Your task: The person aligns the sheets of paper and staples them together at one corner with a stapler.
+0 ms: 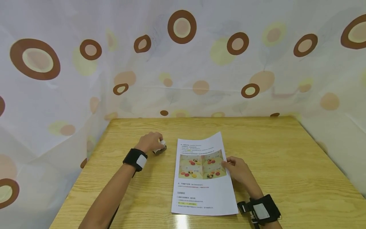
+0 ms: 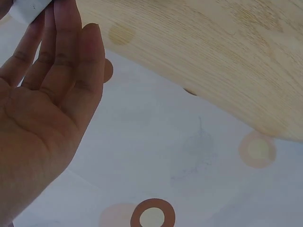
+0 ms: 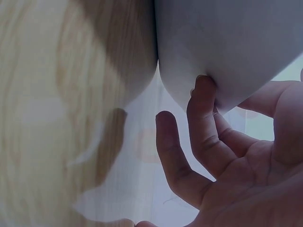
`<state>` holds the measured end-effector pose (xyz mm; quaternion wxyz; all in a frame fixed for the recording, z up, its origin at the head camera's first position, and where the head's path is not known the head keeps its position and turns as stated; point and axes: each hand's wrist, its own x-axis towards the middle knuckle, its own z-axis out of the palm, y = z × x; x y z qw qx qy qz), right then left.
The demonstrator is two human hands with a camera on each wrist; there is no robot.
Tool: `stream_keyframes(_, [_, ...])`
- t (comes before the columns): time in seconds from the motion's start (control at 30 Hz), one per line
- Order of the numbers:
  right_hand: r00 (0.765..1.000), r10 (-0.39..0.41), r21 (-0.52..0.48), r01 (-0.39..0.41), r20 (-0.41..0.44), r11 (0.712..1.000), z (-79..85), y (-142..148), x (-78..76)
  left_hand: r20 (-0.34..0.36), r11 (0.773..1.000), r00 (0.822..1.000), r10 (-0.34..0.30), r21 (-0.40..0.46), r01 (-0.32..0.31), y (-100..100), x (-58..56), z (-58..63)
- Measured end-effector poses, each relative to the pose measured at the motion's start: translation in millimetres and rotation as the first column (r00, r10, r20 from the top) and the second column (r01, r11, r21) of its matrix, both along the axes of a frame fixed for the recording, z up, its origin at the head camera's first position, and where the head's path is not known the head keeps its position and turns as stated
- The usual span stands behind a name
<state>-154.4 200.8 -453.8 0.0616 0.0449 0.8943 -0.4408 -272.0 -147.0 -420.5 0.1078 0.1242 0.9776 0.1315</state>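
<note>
A printed sheet of paper point(image 1: 204, 197) lies on the table with its upper right corner lifted and curved. It carries lines of text, a block of photos and a few yellow highlights. My right hand point(image 1: 239, 171) pinches the sheet's right edge; the right wrist view shows the fingers of that hand point(image 3: 227, 151) against the bent underside of the paper point(image 3: 227, 42). Left of the sheet, my left hand point(image 1: 149, 142) holds a small white object with a grey part point(image 1: 163, 147) close over the table. In the left wrist view, this white object point(image 2: 31, 8) is cut off at the top corner, so its kind is unclear.
The light wooden table point(image 1: 286, 152) extends around the sheet on both sides. A white curtain with brown and yellow circles point(image 1: 200, 63) hangs behind the table's far edge and along both sides. Black straps with white patches sit on both wrists.
</note>
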Motion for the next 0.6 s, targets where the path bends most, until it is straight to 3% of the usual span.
stream_keyframes(0.6, [0.999,0.009,0.015,-0.01,0.036,1.0,2.3,-1,1.6,0.133,0.996,0.988,0.078,-0.044,-0.073,-13,9.7,8.4])
